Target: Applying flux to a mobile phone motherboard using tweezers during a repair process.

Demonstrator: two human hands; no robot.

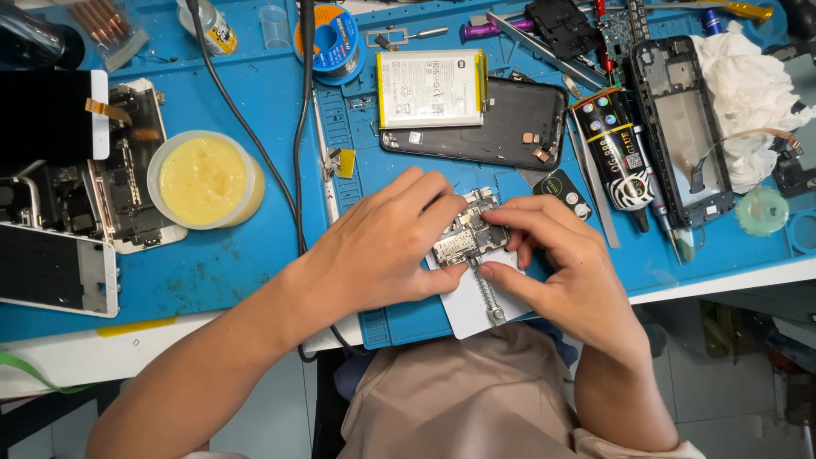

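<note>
Far left of the circuit board (469,238), at the mat's edge, lie two opened phones with white frames (59,263). Nearer the board, still left of it, stands a round tub of yellow paste (204,180), and two black cables (299,127) run down the blue work mat (255,280) between tub and board. Left hand (382,246) comes in from the board's left, fingers closed over its left edge, thumb pressed beneath it. Circuit board sits clamped in a metal holder with a threaded screw (490,297), which rests on a white card (467,314) at the mat's near edge. Right hand (565,263) closes on the board from its right, fingertips pinching the upper right corner, thumb against the screw. Directly above the board: a dark phone back cover (501,127) with a white-and-yellow battery (432,88) on it. Right of the board: a black glue tube (619,157), then an empty phone frame (680,127), then crumpled white tissue (748,93).
</note>
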